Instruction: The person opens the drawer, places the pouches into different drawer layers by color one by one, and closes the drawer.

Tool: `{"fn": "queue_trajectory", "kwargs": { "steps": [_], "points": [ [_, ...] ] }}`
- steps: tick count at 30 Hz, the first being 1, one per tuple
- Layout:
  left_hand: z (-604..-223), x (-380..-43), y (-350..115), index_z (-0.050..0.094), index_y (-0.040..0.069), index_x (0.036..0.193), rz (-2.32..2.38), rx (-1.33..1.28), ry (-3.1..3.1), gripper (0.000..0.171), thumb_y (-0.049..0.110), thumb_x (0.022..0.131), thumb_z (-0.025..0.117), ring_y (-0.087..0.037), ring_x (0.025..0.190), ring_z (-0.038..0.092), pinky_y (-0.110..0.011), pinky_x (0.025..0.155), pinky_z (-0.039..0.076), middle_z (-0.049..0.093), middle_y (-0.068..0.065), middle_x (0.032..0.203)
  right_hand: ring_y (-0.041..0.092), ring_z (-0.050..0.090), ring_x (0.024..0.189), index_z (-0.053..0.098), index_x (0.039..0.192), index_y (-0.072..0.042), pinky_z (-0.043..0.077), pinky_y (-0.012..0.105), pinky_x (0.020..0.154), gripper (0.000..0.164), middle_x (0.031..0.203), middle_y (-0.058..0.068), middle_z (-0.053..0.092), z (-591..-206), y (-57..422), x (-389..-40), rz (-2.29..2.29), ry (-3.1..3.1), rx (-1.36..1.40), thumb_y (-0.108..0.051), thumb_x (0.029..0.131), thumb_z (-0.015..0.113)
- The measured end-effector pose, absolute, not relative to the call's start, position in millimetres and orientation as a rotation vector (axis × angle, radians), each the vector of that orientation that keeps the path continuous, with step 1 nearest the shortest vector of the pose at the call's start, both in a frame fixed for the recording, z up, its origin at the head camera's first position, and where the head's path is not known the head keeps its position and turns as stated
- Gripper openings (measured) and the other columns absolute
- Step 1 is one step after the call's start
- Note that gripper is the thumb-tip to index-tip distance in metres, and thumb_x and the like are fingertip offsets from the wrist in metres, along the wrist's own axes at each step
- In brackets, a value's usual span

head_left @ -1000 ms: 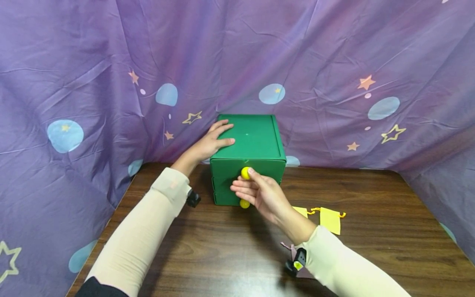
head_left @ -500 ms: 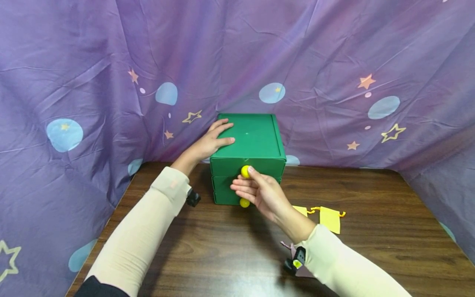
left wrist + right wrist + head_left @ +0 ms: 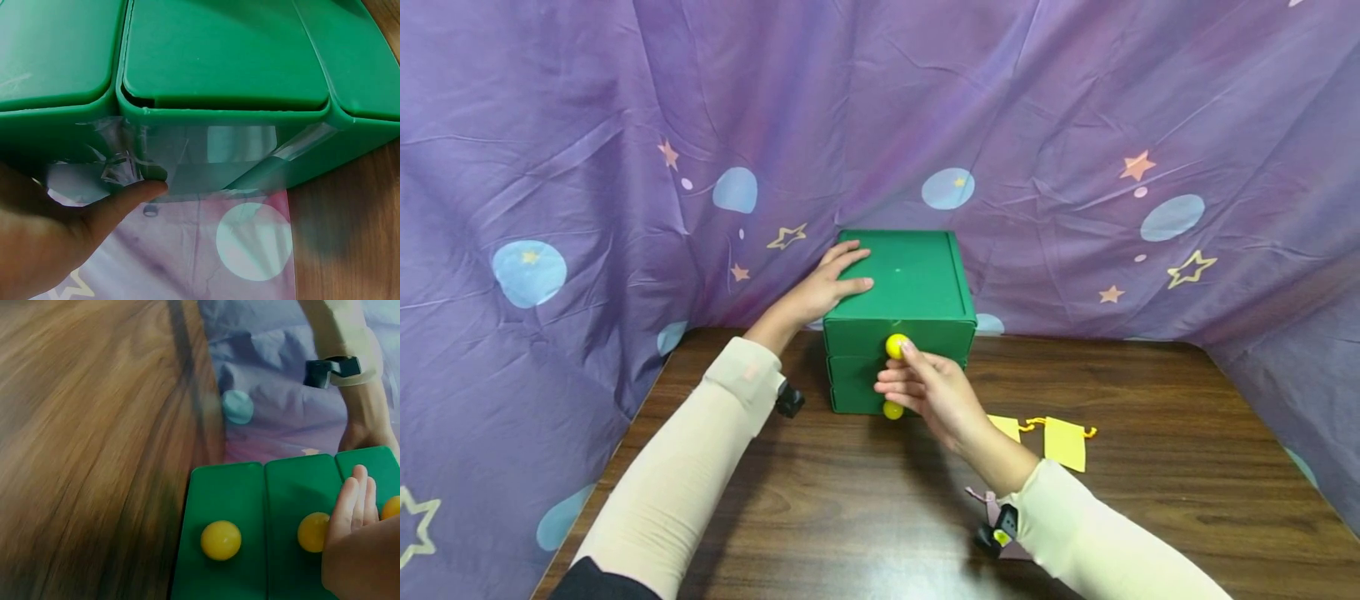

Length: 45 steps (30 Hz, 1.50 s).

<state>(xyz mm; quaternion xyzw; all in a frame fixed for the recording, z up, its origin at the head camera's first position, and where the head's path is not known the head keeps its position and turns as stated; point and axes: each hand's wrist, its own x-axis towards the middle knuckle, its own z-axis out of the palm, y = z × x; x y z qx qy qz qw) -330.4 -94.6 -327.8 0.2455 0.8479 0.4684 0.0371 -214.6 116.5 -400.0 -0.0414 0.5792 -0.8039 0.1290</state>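
Note:
A green three-drawer box [image 3: 901, 283] with round yellow knobs stands at the back of the table. My left hand [image 3: 827, 287] lies spread on its top left edge; its thumb [image 3: 128, 203] shows against the box's side in the left wrist view. With thumb and forefinger, my right hand [image 3: 943, 392] pinches the top drawer knob [image 3: 896, 346]. The other fingers reach across the front below that knob. In the right wrist view, the hand partly covers the middle knob [image 3: 312, 532], and the bottom knob [image 3: 220, 540] shows fully. All drawers look closed.
Two yellow drawstring pouches [image 3: 1065, 443] lie on the wooden table [image 3: 835, 500] to the right of the box. A purple pouch [image 3: 1015, 550] sits partly hidden under my right wrist. A purple curtain [image 3: 1045, 125] hangs close behind the box.
The fingers of my right hand have drawn slightly to the right, while the thumb stays at the top knob. My left hand and the box hold their places.

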Motion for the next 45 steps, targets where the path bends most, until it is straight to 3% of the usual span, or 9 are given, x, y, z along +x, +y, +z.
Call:
{"fn": "queue_trajectory", "kwargs": {
  "steps": [7, 18, 25, 35, 45],
  "points": [
    [-328.3, -330.3, -94.8, 0.033, 0.003, 0.160, 1.449, 0.741, 2.586, 0.063, 0.020, 0.105, 0.058, -0.030, 0.159, 0.004, -0.050, 0.127, 0.015, 0.008, -0.009, 0.173, 0.019, 0.075, 0.077, 0.059, 0.117, 0.013, 0.063, 0.035, 0.077, 0.055, 0.085, 0.009, 0.074, -413.6, 120.0, -212.8, -2.308, 1.840, -0.095, -0.040, 0.109, 0.051],
    [-328.8, -332.4, -94.7, 0.033, 0.003, 0.160, 1.446, 0.744, 2.592, 0.063, 0.021, 0.105, 0.058, -0.030, 0.159, 0.004, -0.050, 0.128, 0.014, 0.009, -0.010, 0.173, 0.016, 0.073, 0.070, 0.061, 0.102, 0.006, 0.063, 0.031, 0.069, 0.029, 0.079, 0.007, 0.071, -426.4, 124.1, -211.0, -2.328, 1.893, -0.022, -0.023, 0.107, 0.060],
    [-328.5, -332.0, -95.4, 0.032, 0.004, 0.161, 1.444, 0.735, 2.580, 0.063, 0.022, 0.106, 0.058, -0.030, 0.159, 0.002, -0.050, 0.127, 0.014, 0.007, -0.008, 0.173, 0.017, 0.072, 0.064, 0.061, 0.101, 0.008, 0.062, 0.030, 0.063, 0.032, 0.077, 0.012, 0.071, -434.2, 123.4, -209.3, -2.278, 1.900, 0.039, -0.023, 0.104, 0.064],
    [-328.2, -332.0, -94.9, 0.033, 0.003, 0.160, 1.456, 0.736, 2.584, 0.063, 0.020, 0.105, 0.059, -0.030, 0.159, 0.004, -0.049, 0.128, 0.013, 0.009, -0.009, 0.173, 0.018, 0.074, 0.071, 0.056, 0.116, 0.017, 0.063, 0.033, 0.071, 0.048, 0.084, 0.014, 0.073, -437.8, 121.4, -213.8, -2.194, 1.845, 0.031, -0.030, 0.107, 0.059],
    [-329.0, -332.1, -93.6, 0.033, 0.003, 0.160, 1.456, 0.729, 2.595, 0.063, 0.020, 0.105, 0.059, -0.029, 0.159, 0.004, -0.049, 0.128, 0.012, 0.009, -0.009, 0.173, 0.022, 0.077, 0.086, 0.060, 0.119, 0.009, 0.061, 0.040, 0.086, 0.040, 0.107, 0.026, 0.074, -439.2, 118.8, -219.0, -2.259, 1.645, 0.089, -0.029, 0.106, 0.061]
  ]
}}
